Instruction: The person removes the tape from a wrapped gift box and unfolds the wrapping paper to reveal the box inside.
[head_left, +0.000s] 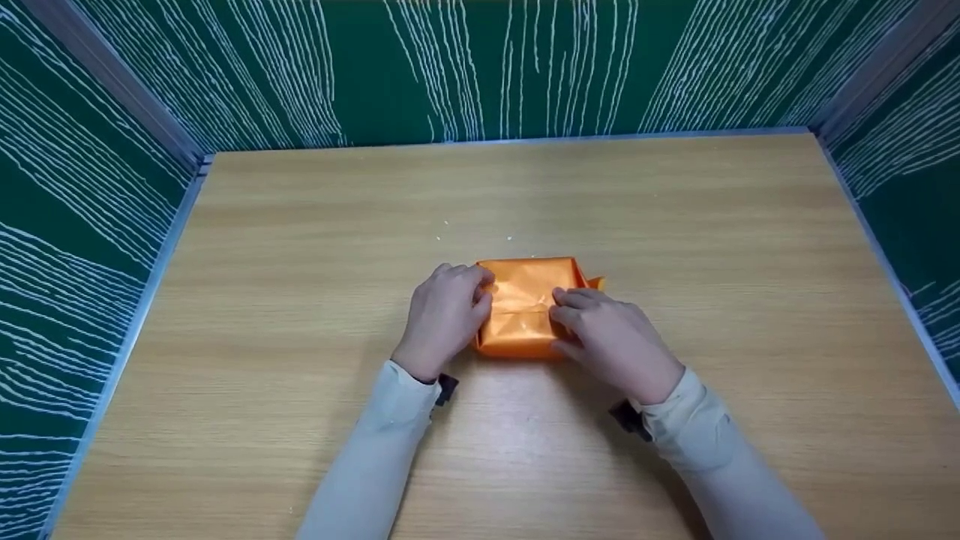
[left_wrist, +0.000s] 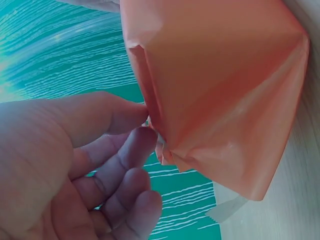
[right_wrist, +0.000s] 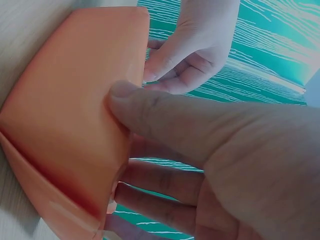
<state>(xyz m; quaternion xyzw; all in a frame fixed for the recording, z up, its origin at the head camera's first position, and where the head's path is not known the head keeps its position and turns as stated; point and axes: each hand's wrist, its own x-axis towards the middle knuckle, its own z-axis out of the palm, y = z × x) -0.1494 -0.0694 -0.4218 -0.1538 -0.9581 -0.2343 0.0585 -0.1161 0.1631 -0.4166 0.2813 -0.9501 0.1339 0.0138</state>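
A box-shaped package wrapped in shiny orange paper [head_left: 517,330] lies on the wooden table in front of the person. At its left end, the left hand [head_left: 446,311] pinches the paper edge, thumb and index fingertip close together in the left wrist view. Folded, creased paper [left_wrist: 220,115] covers that end, and a strip of clear tape [left_wrist: 227,207] with a jagged edge sticks out past a lower corner. The right hand [head_left: 619,337] grips the other end, its thumb [right_wrist: 125,102] against the paper and its fingers bent over the edge. A loose pointed flap [head_left: 596,283] juts out there.
The wooden table [head_left: 337,210] is bordered by blue edging, with green, white-streaked panels [head_left: 367,75] standing at the back and both sides. Several tiny white scraps lie beyond the package. A dark strap or device [head_left: 630,420] sits at each wrist.
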